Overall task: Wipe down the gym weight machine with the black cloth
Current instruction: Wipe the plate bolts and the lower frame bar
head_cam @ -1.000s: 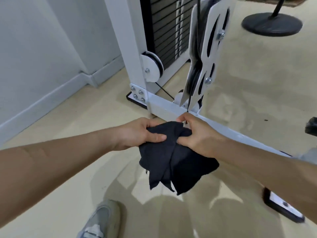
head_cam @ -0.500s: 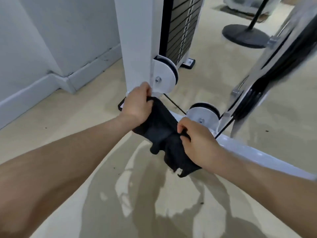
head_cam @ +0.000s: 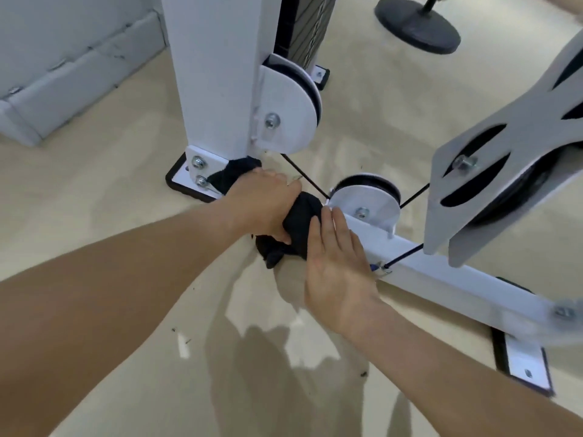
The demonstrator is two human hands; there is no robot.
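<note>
The landmark is the white square steel upright post (head_cam: 217,74) of the gym weight machine, bolted to the beige glossy floor (head_cam: 94,216) through a black-edged white foot plate (head_cam: 181,178).

Left of the post, a pale grey skirting board (head_cam: 79,67) runs along the wall.

At the foot of the post, the left hand (head_cam: 262,200) is closed around the crumpled black cloth (head_cam: 303,222) and presses it onto the machine where the post meets the white horizontal base beam (head_cam: 441,272). One end of the cloth shows just beside the bolts of the foot plate; the other end hangs below the hand, toward the floor.

Just right of the post's foot, the right hand (head_cam: 337,263) lies flat, fingers extended and close together, palm down. Its fingertips touch the cloth and its heel rests at the edge of the base beam. It grasps nothing.

On the right face of the post sits a white-covered black pulley (head_cam: 290,111). A second, smaller white pulley (head_cam: 366,197) stands on the base beam, right of the hands, with a thin black cable (head_cam: 303,175) running between them.

Farther right, a white slotted pulley bracket (head_cam: 504,152) hangs tilted above the beam. Behind the post, to its right, a round black base disc (head_cam: 416,26) rests on the floor.
</note>
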